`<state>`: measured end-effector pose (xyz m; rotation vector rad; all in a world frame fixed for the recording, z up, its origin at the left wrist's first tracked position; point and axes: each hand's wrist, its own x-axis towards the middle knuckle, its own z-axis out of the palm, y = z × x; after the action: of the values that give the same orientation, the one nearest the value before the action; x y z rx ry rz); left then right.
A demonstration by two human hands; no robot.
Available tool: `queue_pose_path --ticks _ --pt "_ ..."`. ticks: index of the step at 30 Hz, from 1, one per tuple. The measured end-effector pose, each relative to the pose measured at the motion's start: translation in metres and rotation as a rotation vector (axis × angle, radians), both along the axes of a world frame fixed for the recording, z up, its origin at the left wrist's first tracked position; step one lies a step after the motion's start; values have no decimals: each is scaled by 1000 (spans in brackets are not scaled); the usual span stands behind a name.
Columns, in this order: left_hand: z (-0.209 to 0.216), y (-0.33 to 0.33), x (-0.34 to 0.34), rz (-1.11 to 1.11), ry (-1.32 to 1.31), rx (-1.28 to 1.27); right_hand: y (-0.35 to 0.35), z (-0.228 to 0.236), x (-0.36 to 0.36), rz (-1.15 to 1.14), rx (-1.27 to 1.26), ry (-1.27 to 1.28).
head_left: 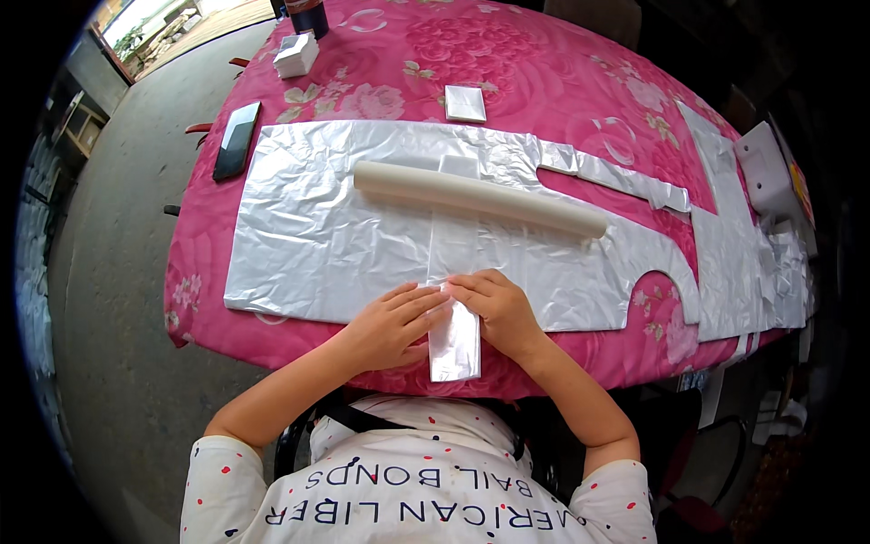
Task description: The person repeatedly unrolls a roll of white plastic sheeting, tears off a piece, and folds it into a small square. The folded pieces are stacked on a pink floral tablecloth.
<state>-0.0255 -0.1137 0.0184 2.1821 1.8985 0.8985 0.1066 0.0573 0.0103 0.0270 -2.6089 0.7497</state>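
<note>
A long, narrow folded plastic bag (455,349) lies crosswise over a large flat white plastic bag (299,218), its near end reaching toward the table edge. My left hand (390,325) rests at the folded bag's left side, fingers stretched toward it and the thumb apart. From the other side my right hand (500,313) closes on the same folded bag, fingertips bent together near the left ones; its thumb is mostly hidden. Beyond both hands, a beige tube (480,198) lies across the folded bag. The flat bag's handle loops point right.
A pink floral tablecloth (362,59) covers the table. A phone (237,140) lies at the left. Behind are a small square packet (465,103), a packet stack (296,56) and a dark container (308,18). More plastic bags (734,272) and a white box (766,168) are right.
</note>
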Motion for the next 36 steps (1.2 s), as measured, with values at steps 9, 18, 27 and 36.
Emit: queue_pose_path --ticks 9,18,27,36 --pt "-18 15 -6 139 -78 64 5 5 4 -35 -39 -19" --pt "-4 25 -2 435 -286 42 24 20 -30 -364 -853 -531" --pt "-19 30 26 337 156 -295 19 21 -29 -443 -816 -503" --pt "-15 39 21 395 249 -232 17 -3 -6 -308 85 -55"
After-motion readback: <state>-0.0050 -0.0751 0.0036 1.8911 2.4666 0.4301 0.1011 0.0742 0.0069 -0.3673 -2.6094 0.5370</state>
